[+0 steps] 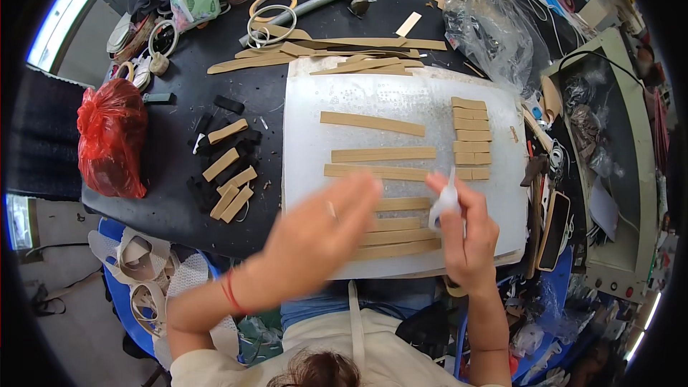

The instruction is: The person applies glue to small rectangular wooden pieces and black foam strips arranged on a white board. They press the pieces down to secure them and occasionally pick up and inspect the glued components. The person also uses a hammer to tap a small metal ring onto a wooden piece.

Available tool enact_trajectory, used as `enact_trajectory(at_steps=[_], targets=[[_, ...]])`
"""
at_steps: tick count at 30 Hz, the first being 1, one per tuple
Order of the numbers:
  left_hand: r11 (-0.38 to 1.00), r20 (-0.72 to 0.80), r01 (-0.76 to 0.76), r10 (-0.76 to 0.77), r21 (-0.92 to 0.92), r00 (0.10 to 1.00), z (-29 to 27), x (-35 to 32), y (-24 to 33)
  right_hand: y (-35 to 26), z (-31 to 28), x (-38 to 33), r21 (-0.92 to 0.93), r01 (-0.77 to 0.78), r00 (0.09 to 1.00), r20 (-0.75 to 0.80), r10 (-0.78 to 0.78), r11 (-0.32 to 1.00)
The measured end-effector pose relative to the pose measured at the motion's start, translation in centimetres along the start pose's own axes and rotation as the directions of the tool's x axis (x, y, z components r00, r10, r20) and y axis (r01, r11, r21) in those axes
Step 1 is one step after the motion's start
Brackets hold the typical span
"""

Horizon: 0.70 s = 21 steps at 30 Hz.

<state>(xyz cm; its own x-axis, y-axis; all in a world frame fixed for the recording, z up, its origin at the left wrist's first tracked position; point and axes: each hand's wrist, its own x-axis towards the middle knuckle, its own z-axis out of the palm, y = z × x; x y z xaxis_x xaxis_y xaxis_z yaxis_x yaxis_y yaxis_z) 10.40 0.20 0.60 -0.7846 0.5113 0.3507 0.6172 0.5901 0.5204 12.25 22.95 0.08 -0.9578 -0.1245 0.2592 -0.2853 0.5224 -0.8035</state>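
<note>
My right hand grips a small white squeeze bottle with a thin nozzle pointing away from me. Motion smears my left hand, so its finger grip is unclear; it hovers over the left part of the white board. On that board lie several flat tan strips, among them a far strip, a middle strip and a near strip. My left hand partly covers the nearer ones. Short folded tan pieces form a column along the board's right side.
Folded tan and black loops lie left of the board. Behind it are loose strips, a hammer and rings. A red plastic bag stands far left, a clear bag back right, a phone right.
</note>
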Motion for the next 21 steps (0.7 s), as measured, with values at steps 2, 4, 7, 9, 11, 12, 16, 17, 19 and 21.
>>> enact_trajectory(at_steps=[2, 4, 7, 9, 11, 12, 16, 17, 19, 21], targets=[[0.998, 0.161, -0.056, 0.051, 0.027, 0.986, 1.1, -2.5, 3.5, -0.1, -0.1, -2.0, 0.001, 0.033, 0.998, 0.047, -0.033, 0.999], [0.997, 0.209, -0.041, 0.025, 0.072, 0.978, 2.5, -4.2, 5.3, -0.3, 0.1, -2.3, -0.064, 0.224, 0.97, 0.115, -0.216, 0.972], [0.982, 0.283, -0.064, 0.011, 0.178, 0.959, 3.0, -5.7, 5.4, -0.9, 1.0, -2.9, -0.039, 0.26, 0.955, 0.158, -0.251, 0.965], [0.973, 0.305, -0.084, 0.015, 0.215, 0.952, 2.8, -6.6, 4.8, -0.9, 1.7, -3.0, -0.039, 0.274, 0.949, 0.173, -0.264, 0.961], [0.971, 0.322, -0.11, 0.037, 0.21, 0.946, 2.3, -6.9, 4.1, -0.7, 1.9, -2.9, -0.057, 0.284, 0.945, 0.184, -0.27, 0.957], [0.97, 0.329, -0.118, 0.043, 0.211, 0.943, 2.1, -6.9, 3.9, -0.4, 1.6, -2.8, -0.069, 0.289, 0.943, 0.19, -0.272, 0.955], [0.98, 0.288, -0.063, 0.006, 0.188, 0.958, 1.9, -6.8, 4.0, 0.1, 1.2, -3.0, -0.093, 0.302, 0.943, 0.178, -0.282, 0.949], [0.978, 0.279, -0.072, 0.014, 0.196, 0.96, 1.9, -6.8, 4.1, 0.1, 1.2, -3.0, -0.096, 0.299, 0.944, 0.172, -0.28, 0.949], [0.973, 0.265, -0.09, 0.032, 0.21, 0.964, 2.2, -6.8, 4.1, 0.2, 1.1, -3.2, -0.101, 0.289, 0.949, 0.161, -0.271, 0.952], [0.971, 0.252, -0.107, 0.051, 0.214, 0.966, 1.9, -7.1, 4.3, -0.4, 0.8, -3.3, -0.099, 0.268, 0.96, 0.114, -0.256, 0.958]])
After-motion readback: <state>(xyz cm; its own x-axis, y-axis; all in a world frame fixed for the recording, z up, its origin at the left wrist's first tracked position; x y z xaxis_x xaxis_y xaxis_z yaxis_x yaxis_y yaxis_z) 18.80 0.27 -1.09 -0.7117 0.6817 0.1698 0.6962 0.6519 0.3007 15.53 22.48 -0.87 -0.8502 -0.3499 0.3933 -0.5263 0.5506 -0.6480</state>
